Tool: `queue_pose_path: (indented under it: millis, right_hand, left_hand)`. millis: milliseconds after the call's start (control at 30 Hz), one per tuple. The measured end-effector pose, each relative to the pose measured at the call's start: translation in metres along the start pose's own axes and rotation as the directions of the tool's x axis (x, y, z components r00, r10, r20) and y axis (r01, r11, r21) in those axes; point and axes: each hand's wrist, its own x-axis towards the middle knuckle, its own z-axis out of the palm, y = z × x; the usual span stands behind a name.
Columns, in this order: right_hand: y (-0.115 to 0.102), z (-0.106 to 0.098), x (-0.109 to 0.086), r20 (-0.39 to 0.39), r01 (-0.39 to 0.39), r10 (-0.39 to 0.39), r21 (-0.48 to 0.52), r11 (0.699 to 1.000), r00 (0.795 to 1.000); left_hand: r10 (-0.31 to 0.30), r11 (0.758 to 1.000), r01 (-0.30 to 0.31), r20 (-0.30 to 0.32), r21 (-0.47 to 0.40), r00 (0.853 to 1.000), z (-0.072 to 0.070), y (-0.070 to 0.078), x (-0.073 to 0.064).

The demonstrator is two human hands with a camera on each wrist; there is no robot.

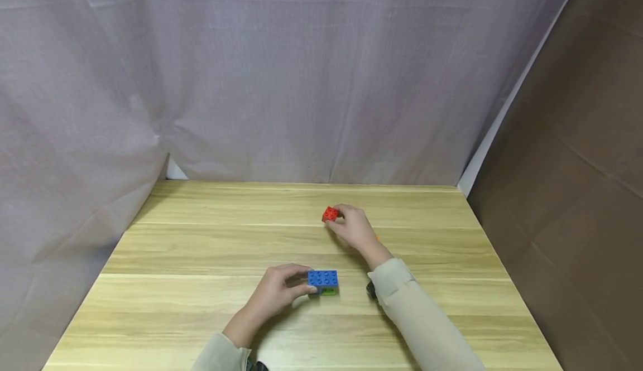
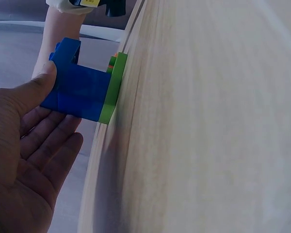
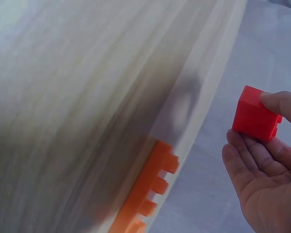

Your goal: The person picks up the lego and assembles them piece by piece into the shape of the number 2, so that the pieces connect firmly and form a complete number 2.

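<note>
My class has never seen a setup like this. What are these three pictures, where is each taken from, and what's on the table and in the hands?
There is no machine here: a person works with two bare hands at a wooden table. The wide picture comes from a camera worn on the head, looking forward and down. The other two come from cameras worn on the wrists, one watching each hand.

The left hand grips blue bricks joined to a green brick beneath. The right hand holds a red brick above the table. An orange brick lies on the table, mostly hidden in the head view.
</note>
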Motion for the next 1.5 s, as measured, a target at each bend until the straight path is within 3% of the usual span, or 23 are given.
queue_pose_path:
  millis: [600,1233,1500]
  right_hand:
    - [-0.02,-0.021,-0.037,0.034,0.103,-0.106,0.089,0.991,0.994]
    - [-0.023,-0.028,-0.059,0.051,0.137,-0.143,0.112,0.984,0.988]
    - [-0.029,-0.031,-0.068,0.095,0.133,-0.145,0.126,0.983,0.985]
  left_hand:
    - [0.004,1.0,-0.004,-0.002,-0.021,1.0,0.002,0.0,0.0]
    - [0.011,0.998,-0.011,0.004,-0.056,1.0,0.0,-0.001,0.001]
    - [0.019,0.997,-0.018,0.013,-0.076,1.0,0.001,0.0,0.0]
